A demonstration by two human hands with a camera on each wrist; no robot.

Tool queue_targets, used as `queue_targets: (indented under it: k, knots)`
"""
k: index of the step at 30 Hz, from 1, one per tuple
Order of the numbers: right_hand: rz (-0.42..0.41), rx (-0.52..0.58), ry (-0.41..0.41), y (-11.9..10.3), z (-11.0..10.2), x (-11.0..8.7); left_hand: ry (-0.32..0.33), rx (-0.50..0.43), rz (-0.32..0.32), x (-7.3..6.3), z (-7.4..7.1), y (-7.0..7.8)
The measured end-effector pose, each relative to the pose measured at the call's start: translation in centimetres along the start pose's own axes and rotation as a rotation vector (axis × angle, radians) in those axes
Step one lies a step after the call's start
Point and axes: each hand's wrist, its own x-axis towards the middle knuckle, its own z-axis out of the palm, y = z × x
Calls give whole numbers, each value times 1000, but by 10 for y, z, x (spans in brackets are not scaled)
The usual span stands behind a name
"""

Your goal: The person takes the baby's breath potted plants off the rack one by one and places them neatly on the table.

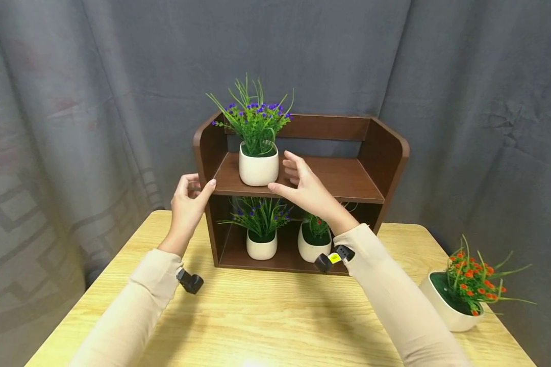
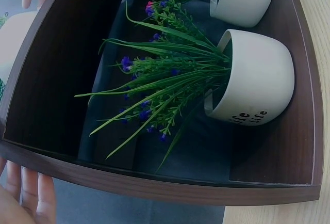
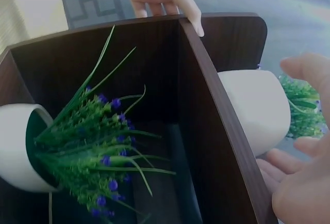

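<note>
A dark brown two-tier wooden shelf stands on the table. My left hand grips its left side panel at the height of the upper board, thumb at the front edge and fingers outside. On the upper board, towards the left, sits a white pot with grass and purple flowers. Just right of that pot my right hand is held with fingers spread, thumb near the pot's base and nothing in its grasp. In the right wrist view, the upper pot shows between the board and the right hand.
On the lower tier stand a white pot with purple flowers and another with red ones, partly behind my right forearm. A pot with orange-red flowers is at the table's right edge. Grey curtains hang behind.
</note>
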Motion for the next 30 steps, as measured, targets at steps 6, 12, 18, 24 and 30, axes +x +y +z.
queue_targets:
  k: [6,12,18,24,30]
  knots:
    - [121,122,41,-5,5,15,-12,2,0,0,1,2]
    - [173,184,52,-6,10,28,-9,3,0,0,1,2]
    - [209,184,66,-4,15,42,-9,-2,-7,1,1,1]
    - [206,197,91,-5,21,55,-8,-15,-5,1,1,-1]
    - [192,204,102,-4,26,62,-6,-16,-7,1,0,-2]
